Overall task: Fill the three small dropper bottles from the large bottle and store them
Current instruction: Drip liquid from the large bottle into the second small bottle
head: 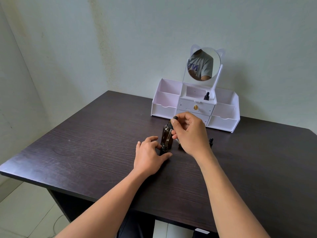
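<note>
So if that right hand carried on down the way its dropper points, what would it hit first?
Probably the open neck of the small dropper bottle that the left hand grips, though depth is unclear.

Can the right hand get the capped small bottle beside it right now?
Probably not yet. Nothing blocks the capped small bottle, just right of the right hand, but its fingers are pinching the dropper.
</note>
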Tool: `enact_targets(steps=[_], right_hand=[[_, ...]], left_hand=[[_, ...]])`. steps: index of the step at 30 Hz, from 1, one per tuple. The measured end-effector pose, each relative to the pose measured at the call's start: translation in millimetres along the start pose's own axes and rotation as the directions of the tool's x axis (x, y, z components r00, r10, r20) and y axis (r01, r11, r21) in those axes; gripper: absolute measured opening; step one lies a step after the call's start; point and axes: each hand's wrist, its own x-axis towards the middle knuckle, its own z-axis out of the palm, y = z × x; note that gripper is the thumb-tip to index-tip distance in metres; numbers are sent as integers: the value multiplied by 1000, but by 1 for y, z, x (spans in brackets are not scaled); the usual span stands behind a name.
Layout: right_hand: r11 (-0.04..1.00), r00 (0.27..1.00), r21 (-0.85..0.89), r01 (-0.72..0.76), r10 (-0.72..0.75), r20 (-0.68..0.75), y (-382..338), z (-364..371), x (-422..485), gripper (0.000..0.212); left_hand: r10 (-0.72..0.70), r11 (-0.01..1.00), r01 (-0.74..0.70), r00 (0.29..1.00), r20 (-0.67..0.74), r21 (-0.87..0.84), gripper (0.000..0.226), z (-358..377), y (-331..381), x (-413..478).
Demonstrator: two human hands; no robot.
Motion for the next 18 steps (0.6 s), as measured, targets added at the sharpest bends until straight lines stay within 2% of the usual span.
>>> enact_targets(steps=[8, 12, 16, 18], right_hand=[[1000, 1000, 0, 7, -7, -3, 4, 3, 1, 9], [999, 1000, -30, 26, -26, 16, 4, 3, 0, 29], [992, 996, -91, 88, -88, 2, 4, 2, 0, 10], [990, 995, -104, 98, -99, -1, 4, 3, 0, 7]], left_hand=[[5, 1000, -5, 1000, -10, -4, 34, 1, 0, 0], [8, 1000, -8, 1000, -13, 3, 36, 1, 0, 0], [5, 1000, -5, 1000, -10, 9, 38, 2, -1, 1], [4, 1000, -4, 1000, -9, 14, 39, 2, -2, 1]])
